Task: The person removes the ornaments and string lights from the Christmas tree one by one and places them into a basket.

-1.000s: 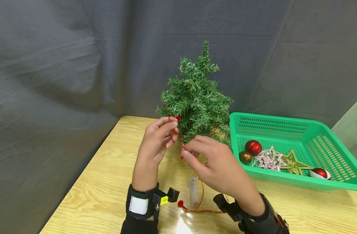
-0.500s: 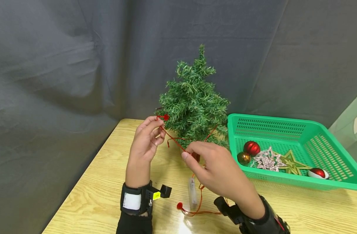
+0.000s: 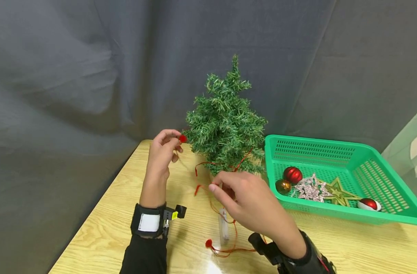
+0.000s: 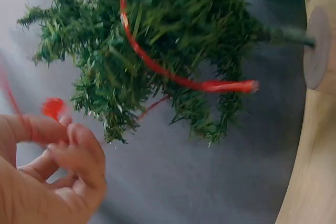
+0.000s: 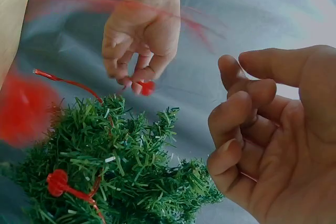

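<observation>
A small artificial Christmas tree (image 3: 225,118) stands in the middle of the table. Left of it, my left hand (image 3: 160,152) pinches a thin red light string close to one of its red bulbs (image 3: 182,138). My right hand (image 3: 246,201) is in front of the tree's base, fingers loosely curled. In the right wrist view the right fingertips (image 5: 231,72) show nothing between them, and a blurred red string (image 5: 121,4) passes just beyond. A loose red string end (image 3: 197,189) hangs left of that hand. Another red strand (image 4: 173,77) pokes out of the branches.
On the right, a green plastic basket (image 3: 331,214) holds red ball ornaments (image 3: 292,175), a brown ball (image 3: 283,186), a silvery star (image 3: 311,189) and a gold star (image 3: 339,193). A clear battery case (image 3: 223,228) and a red bulb (image 3: 208,243) on its wire lie in front.
My left hand has moved left, away from the tree, with the red bulb. The string stretched between both hands has come free of my right hand, which stays almost in place.
</observation>
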The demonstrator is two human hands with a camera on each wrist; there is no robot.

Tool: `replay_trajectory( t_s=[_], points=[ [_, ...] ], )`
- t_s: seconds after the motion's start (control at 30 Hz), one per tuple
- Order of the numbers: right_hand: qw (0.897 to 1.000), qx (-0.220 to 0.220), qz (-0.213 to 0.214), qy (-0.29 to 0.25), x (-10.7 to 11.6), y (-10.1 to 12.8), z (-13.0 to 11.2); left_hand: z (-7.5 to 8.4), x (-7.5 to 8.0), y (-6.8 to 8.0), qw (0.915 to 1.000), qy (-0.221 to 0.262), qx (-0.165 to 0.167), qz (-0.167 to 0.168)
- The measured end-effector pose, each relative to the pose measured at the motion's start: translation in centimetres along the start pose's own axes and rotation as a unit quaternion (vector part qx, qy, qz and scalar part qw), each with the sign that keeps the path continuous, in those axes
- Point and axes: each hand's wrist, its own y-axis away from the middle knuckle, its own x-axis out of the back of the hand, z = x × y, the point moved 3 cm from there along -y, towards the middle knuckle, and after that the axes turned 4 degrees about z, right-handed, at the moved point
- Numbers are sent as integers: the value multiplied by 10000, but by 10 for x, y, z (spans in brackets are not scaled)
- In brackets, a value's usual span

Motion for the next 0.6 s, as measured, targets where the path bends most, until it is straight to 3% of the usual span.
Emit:
replay_trajectory(
  t_s=[0.1, 0.3, 0.6],
  points=[
    [10000, -33, -10, 77, -1, 0, 1, 4, 2, -11, 9996, -288, -46, -38],
    [9998, -30, -52, 173, -1, 1, 1, 14, -1, -31, 9993, -178, 78, -330],
    [9999, -44, -69, 140, -1, 2, 0, 21, 0, -60, 9962, -777, 109, -381]
  ],
)
